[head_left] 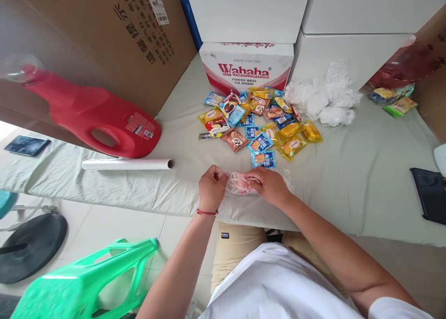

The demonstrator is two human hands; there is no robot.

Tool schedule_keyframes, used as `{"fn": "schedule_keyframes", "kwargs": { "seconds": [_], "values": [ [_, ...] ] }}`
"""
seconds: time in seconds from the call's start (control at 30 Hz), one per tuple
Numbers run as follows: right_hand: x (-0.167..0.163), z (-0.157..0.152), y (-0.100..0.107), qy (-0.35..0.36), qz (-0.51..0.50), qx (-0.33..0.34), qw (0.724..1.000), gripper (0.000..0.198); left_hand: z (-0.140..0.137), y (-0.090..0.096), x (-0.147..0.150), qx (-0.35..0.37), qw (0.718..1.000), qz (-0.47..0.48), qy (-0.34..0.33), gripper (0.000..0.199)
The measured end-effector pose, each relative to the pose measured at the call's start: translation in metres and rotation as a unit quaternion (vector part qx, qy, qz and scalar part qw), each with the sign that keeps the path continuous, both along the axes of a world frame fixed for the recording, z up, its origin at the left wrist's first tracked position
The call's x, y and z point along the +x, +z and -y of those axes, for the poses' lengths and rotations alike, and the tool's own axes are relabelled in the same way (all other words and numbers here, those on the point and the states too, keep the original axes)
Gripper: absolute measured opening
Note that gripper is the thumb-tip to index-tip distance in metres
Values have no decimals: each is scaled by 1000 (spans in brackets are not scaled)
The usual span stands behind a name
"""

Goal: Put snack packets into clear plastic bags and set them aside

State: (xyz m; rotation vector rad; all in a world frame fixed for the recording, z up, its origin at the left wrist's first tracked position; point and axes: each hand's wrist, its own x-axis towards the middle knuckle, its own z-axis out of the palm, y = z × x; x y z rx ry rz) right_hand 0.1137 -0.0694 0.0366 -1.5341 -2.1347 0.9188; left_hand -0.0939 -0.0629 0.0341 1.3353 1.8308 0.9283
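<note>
My left hand and my right hand both grip a clear plastic bag with pink-wrapped snacks inside, at the near edge of the cloth-covered surface. The left hand pinches the bag's left end, the right hand covers its right part. Just beyond lies a pile of small snack packets in yellow, blue and brown wrappers. The nearest is a blue packet, a short way past my hands.
A red jug lies left with a white roll in front of it. A Wahaha carton and white boxes stand behind the pile, crumpled plastic bags to their right. A phone, a dark tablet and a green stool are nearby.
</note>
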Motion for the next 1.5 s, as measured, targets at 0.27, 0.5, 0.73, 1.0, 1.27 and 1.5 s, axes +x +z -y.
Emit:
{"fn": "schedule_keyframes", "kwargs": {
  "seconds": [0.27, 0.5, 0.73, 1.0, 1.27, 1.5],
  "values": [
    [4, 4, -3, -32, -14, 15, 999, 21, 19, 19, 55, 49, 992, -32, -108, 18],
    [41, 7, -15, -62, -102, -62, 991, 45, 26, -7, 52, 59, 991, -60, -104, 18],
    [73, 21, -7, -112, 130, -31, 985, 64, 25, -26, 56, 57, 986, -153, 2, 46],
    [72, 43, -10, -138, 80, 55, 986, 7, 30, -9, 73, 31, 996, -69, -41, 30],
    [54, 64, -3, -257, -430, -189, 845, 25, 62, -7, 116, 388, 867, -240, -198, 10],
    [46, 74, -8, -308, -627, -291, 654, 30, 71, -33, 121, 371, 832, -260, -322, 23]
  ]
}}
